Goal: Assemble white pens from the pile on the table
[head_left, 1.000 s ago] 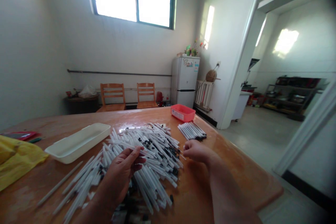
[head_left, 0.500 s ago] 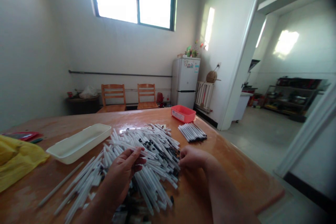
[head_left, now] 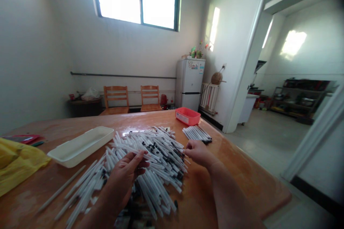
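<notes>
A large heap of white pen barrels (head_left: 158, 193) with black ends and loose black caps covers the middle of the table. Over its near left part is my left hand (head_left: 129, 168), thumb and fingers pinched on a white pen barrel (head_left: 151, 156). At the heap's right edge, my right hand (head_left: 199, 153) is closed, its fingertips pressed together on something slim that I cannot make out. Just beyond that hand lies a neat row of white pens (head_left: 195, 133), black ends toward the right and near side.
A cream tray (head_left: 67, 157) stands left of the heap, a red plastic basket (head_left: 188, 116) at the back right. A yellow bag (head_left: 21, 164) lies at the table's left edge. Two wooden chairs (head_left: 116, 96) and a fridge (head_left: 190, 82) stand beyond the table (head_left: 242, 182).
My right hand has moved slightly up and away, closer to the row of pens. A few barrels at the heap's right edge have shifted. My left hand stays in place.
</notes>
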`<state>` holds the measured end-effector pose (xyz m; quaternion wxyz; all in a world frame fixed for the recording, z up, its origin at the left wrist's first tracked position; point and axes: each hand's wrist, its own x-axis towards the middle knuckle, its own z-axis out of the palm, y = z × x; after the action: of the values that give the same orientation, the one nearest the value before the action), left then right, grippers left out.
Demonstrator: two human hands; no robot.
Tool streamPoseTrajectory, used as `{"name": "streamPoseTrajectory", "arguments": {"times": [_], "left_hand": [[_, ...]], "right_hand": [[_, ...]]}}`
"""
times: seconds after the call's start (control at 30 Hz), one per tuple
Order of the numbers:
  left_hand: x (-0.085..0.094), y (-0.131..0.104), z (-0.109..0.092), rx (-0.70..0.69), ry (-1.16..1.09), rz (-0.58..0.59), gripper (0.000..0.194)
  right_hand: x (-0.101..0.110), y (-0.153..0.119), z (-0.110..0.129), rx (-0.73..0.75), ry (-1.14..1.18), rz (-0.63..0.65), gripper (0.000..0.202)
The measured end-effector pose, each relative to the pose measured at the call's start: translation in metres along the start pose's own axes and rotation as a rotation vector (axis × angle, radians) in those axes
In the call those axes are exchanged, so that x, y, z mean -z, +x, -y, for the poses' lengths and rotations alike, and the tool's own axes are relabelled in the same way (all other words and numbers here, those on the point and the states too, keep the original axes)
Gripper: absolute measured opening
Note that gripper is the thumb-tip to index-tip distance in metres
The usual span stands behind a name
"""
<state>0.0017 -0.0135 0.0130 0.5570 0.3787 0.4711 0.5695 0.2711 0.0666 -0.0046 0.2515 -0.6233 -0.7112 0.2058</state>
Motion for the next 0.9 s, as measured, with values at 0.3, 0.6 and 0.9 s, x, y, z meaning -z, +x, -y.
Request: {"name": "streamPoseTrajectory", "arguments": {"times": [0.3, 0.6, 0.9], "left_hand": [[-0.003, 0.0, 0.002, -0.057, 0.086, 0.012, 0.039], [-0.01, -0.008, 0.004, -0.146, 0.385, 0.215, 0.034], [-0.004, -0.003, 0.009, -0.35, 0.639, 0.271, 0.024]], "right_hand": [[0.016, -0.007, 0.016, 0.155, 0.462, -0.407, 0.034], [0.025, -0.014, 0.027, 0.137, 1.134, -0.263, 0.042], [0.037, -0.02, 0.026, 0.137, 1.197, -0.23, 0.039]]}}
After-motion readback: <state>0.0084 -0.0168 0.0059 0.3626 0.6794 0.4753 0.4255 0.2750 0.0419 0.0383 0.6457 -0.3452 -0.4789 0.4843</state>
